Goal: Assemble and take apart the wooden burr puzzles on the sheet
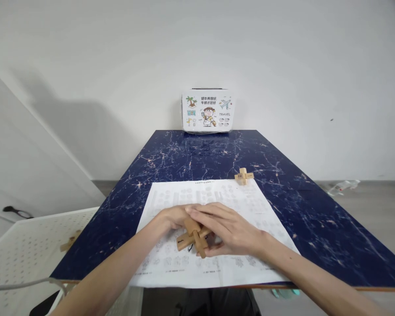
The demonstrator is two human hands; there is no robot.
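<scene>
A wooden burr puzzle [193, 239] of crossed notched sticks rests on a printed white sheet [250, 206] on the dark blue marble-patterned table [316, 210]. Both of my hands hold it. My left hand [171, 218] grips it from the left, partly hidden behind my right hand. My right hand [228, 228] lies over its right side, fingers stretched leftward across the sticks and thumb beneath. A second, assembled wooden cross puzzle [244, 176] stands apart at the sheet's far right corner.
A white carton with cartoon travel pictures [207, 110] stands at the table's far edge against the wall. A white perforated cart [29, 250] with a wooden piece [70, 241] on it stands at the left. A plastic bottle [340, 188] lies on the floor, right.
</scene>
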